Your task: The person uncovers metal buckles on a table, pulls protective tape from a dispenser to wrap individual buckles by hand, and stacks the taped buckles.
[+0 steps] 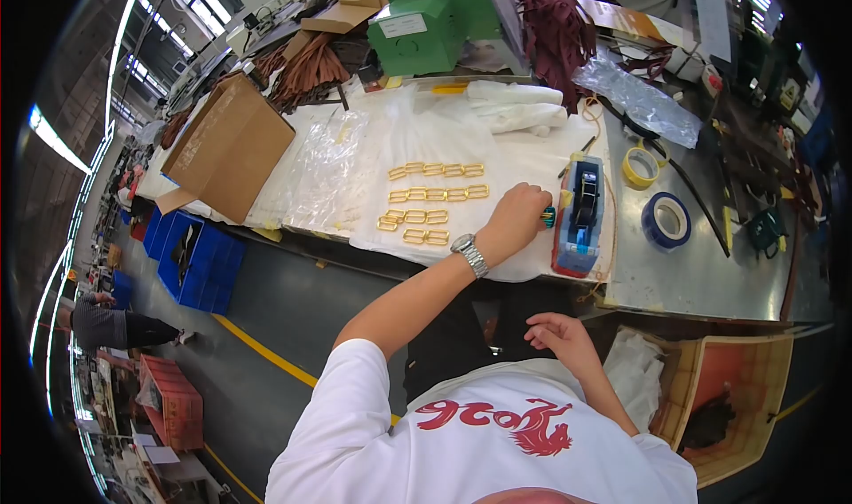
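Observation:
My left hand (517,220), with a metal watch (469,254) on its wrist, reaches over the white-covered table. Its fingers are closed on a small green object (548,216), mostly hidden, right beside the blue-and-grey tape dispenser (579,216). To the left of this hand lie several gold slide buckles (426,216), laid out in four short rows on the white sheet (497,254). Below the table edge, near my lap, hovers my right hand (565,337), its fingers loosely bent and apart with nothing between them.
An open cardboard box (226,149) stands at the left. Yellow tape (639,169) and blue tape (666,220) rolls rest on the metal surface. A green bin (417,34) is behind, a crate (737,397) lower right. Blue bins (197,260) and another person (111,322) are left.

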`<state>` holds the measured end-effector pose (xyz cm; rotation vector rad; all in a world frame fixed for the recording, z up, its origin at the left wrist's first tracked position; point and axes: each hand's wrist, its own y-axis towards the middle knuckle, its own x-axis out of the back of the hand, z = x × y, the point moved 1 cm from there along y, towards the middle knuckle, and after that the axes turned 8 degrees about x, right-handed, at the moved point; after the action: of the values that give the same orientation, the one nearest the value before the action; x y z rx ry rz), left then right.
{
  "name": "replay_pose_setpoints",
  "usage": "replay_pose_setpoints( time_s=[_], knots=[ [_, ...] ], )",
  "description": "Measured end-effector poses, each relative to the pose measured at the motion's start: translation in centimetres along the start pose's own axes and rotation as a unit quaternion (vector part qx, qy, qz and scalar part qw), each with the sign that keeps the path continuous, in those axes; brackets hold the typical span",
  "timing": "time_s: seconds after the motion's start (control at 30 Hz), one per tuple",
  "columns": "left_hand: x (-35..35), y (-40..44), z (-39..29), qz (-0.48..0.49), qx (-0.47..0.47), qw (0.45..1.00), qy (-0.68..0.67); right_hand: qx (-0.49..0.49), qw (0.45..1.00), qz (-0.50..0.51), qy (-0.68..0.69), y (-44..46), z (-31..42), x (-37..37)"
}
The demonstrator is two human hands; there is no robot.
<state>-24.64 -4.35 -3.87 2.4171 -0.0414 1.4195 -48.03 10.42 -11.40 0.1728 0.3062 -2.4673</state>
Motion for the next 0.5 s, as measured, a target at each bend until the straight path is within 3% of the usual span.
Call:
replay_pose_setpoints(
  time_s=[0.5],
  knots=[
    [-0.14,-0.61,-0.38,0.004,-0.010,0.999,0.037,-0.009,1.000,0.006,-0.011,-0.08,-0.24,0.00]
  ],
)
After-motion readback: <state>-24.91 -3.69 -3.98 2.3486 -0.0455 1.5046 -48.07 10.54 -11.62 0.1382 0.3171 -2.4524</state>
